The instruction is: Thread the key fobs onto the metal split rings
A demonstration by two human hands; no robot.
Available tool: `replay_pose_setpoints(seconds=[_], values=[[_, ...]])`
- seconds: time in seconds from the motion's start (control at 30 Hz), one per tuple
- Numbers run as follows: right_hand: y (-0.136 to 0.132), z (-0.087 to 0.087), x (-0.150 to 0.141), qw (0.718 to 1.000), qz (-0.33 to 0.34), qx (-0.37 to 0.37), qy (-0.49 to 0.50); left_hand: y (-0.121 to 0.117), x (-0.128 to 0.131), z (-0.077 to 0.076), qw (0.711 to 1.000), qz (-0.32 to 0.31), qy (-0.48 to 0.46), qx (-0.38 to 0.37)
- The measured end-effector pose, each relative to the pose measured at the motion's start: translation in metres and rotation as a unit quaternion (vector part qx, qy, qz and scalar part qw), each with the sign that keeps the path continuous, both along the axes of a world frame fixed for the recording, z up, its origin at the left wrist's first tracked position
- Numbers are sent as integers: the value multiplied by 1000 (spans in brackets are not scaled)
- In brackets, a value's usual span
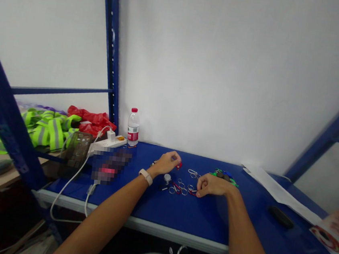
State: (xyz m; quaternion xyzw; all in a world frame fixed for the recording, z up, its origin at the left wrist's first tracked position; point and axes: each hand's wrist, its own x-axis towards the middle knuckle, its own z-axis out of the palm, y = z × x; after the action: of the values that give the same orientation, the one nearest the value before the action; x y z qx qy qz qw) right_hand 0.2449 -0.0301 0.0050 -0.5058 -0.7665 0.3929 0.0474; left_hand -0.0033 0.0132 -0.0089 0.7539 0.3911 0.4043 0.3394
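My left hand [168,162] is closed in a pinch above the blue table, with a small red object [179,166] at its fingertips; its exact kind is too small to make out. To the right, my right hand [213,185] has its thumb and fingers pressed together on a red carabiner [192,192]. Between the hands lie several metal key rings [184,191], another red carabiner [177,188] and a round white badge reel [167,177]. A silver carabiner [193,172] rests farther back. Green and dark small pieces [226,176] sit behind my right hand, partly hidden by it.
A water bottle [133,129] stands at the back left beside a white power strip [109,143]. A cable [75,175] hangs over the table's front edge. White paper [280,193], a black case-like object [281,216] and a printed packet [334,232] lie right. Blue rack posts [112,52] frame the table.
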Motion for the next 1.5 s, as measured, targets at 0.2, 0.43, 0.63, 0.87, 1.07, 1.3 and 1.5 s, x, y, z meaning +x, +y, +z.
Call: replay_pose_setpoints(seconds=[0.2,0.43,0.63,0.87,1.07,1.3,1.5], values=[[-2,2,-3,1000,3,11,1,1,2,-2,1000,-14,-27,-8],[-1,4,-10,986,-26,114,116,-3,2,-1,998,-29,-51,-36],[-1,4,-13,993,-25,59,104,-8,3,1,993,-48,-70,-80],[7,-5,-11,992,-70,99,41,-8,2,2,994,-45,-53,-81],[7,-5,-11,992,-67,107,12,-6,1,-2,997,-37,-10,-73],[8,-7,-14,990,-74,118,-19,-7,-4,-3,985,-17,135,107],[12,-13,-14,992,-48,113,-9,-7,-6,-5,969,1,193,153]])
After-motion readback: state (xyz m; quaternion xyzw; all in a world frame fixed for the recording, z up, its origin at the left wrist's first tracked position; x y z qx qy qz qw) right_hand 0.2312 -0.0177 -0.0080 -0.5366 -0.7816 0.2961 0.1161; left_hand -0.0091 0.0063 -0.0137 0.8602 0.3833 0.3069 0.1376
